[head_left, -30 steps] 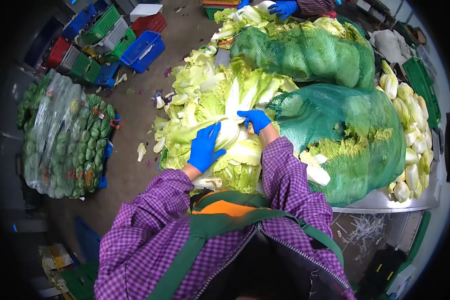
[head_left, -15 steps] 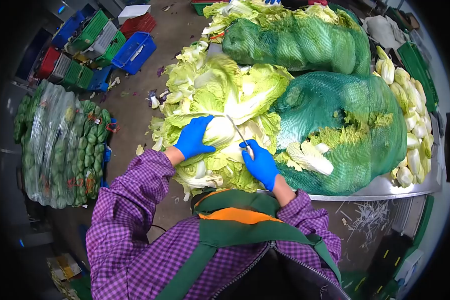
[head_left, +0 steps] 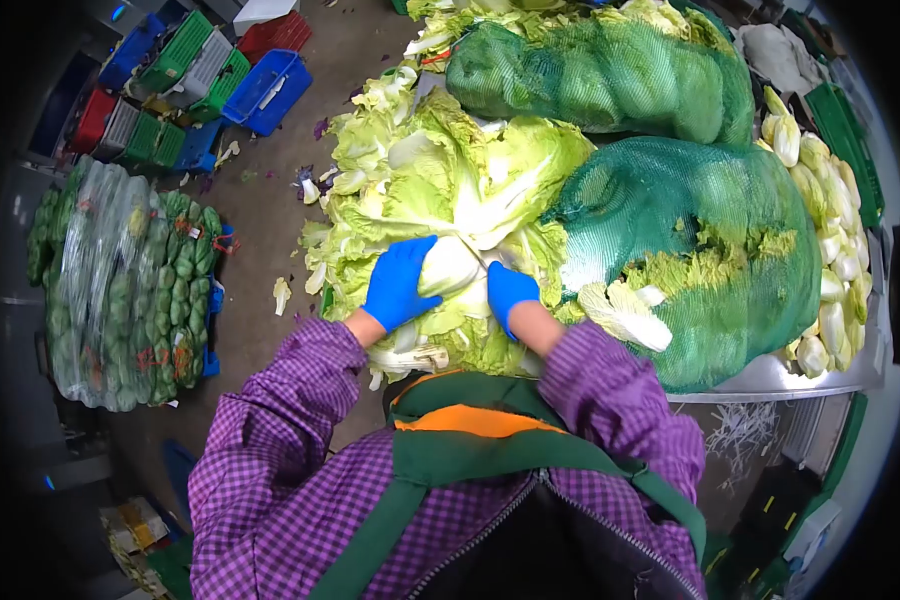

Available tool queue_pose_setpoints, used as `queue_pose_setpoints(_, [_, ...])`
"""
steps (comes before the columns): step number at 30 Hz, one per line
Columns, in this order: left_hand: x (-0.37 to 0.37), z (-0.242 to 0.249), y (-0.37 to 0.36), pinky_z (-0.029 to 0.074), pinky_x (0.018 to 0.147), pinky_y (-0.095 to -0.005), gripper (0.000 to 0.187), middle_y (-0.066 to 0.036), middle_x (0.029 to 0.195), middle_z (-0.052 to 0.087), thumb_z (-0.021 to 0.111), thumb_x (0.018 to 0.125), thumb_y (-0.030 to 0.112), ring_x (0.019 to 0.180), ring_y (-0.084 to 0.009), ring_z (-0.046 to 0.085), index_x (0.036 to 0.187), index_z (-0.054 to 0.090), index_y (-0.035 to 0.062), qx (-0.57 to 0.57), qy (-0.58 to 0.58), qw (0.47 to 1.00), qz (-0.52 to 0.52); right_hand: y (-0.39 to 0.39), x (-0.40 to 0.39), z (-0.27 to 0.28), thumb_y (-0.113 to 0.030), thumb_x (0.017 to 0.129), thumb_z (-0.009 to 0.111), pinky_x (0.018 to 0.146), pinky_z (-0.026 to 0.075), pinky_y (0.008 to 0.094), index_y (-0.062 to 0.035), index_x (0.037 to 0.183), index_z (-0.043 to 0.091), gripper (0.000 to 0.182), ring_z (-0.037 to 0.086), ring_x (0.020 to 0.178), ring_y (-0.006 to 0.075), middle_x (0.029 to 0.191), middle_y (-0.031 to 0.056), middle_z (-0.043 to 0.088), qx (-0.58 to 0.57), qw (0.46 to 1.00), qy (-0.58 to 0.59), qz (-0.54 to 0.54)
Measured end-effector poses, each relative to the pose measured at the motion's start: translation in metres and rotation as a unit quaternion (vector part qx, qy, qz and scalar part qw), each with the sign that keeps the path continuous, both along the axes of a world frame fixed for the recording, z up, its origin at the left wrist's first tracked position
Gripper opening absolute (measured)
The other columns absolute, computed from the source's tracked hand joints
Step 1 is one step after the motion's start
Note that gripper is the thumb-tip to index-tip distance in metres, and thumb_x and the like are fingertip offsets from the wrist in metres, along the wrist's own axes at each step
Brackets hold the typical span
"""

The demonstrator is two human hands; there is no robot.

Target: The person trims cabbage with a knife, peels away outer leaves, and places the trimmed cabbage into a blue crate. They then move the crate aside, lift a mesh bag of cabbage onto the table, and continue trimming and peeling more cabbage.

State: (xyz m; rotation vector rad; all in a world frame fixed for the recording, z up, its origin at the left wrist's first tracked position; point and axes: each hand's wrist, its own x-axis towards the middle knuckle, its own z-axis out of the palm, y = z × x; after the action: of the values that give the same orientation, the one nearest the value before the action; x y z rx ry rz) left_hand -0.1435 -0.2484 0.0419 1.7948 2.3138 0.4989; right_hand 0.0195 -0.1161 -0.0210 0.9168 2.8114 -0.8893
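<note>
A heap of loose cabbage leaves [head_left: 417, 175] spreads beneath and beyond the left hand [head_left: 400, 283] and the right hand [head_left: 513, 297]. A green mesh bag [head_left: 630, 195] bulges to the right of the right hand, and a trimmed cabbage [head_left: 626, 315] lies against it, nearer that hand. The left hand curves thumb and fingers around a pale cabbage head [head_left: 450, 266], just right of its palm. The right hand is closed around a knife [head_left: 477, 256], its thin blade pointing forward-left beside the head, the handle hidden

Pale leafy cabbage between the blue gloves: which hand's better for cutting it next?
Probably the blue-gloved right hand: it holds a thin metal knife close to the pale leafy cabbage. The blue-gloved left hand cups that cabbage.
</note>
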Motion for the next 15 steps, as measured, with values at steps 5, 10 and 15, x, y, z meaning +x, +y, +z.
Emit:
queue_pose_setpoints(5, [-0.012, -0.048, -0.03, 0.034, 0.102, -0.0399, 0.09, -0.017, 0.128, 0.046, 0.079, 0.065, 0.034, 0.119, -0.0309, 0.045, 0.138, 0.032, 0.0071, 0.025, -0.092, 0.995, 0.003, 0.015, -0.009, 0.005, -0.013, 0.084, 0.047, 0.072, 0.05, 0.0457, -0.0006, 0.096, 0.058, 0.021, 0.062, 0.085, 0.0385, 0.091, 0.0238, 0.063, -0.019, 0.998, -0.062, 0.005])
queue_pose_setpoints(10, [-0.005, 0.027, -0.04, 0.033, 0.104, -0.0377, 0.093, -0.016, 0.135, 0.041, 0.081, 0.064, 0.034, 0.124, -0.0269, 0.04, 0.137, 0.031, 0.0054, 0.032, -0.235, 0.969, 0.07, 0.041, 0.03, 0.073, -0.031, 0.083, 0.063, 0.036, 0.039, 0.025, -0.0025, 0.09, 0.057, 0.029, 0.047, 0.04, 0.0115, 0.069, 0.007, 0.061, -0.532, 0.843, 0.051, -0.056])
queue_pose_setpoints(15, [-0.019, 0.079, -0.017, 0.041, 0.094, -0.042, 0.081, -0.013, 0.121, 0.053, 0.083, 0.055, 0.027, 0.11, -0.0322, 0.05, 0.126, 0.048, 0.0091, 0.157, -0.116, 0.978, -0.079, 0.02, 0.015, 0.139, -0.041, 0.073, 0.074, 0.058, 0.047, 0.0247, 0.0011, 0.133, 0.037, 0.082, 0.058, 0.074, 0.0139, 0.117, 0.0152, 0.054, -0.403, 0.889, 0.211, -0.056])
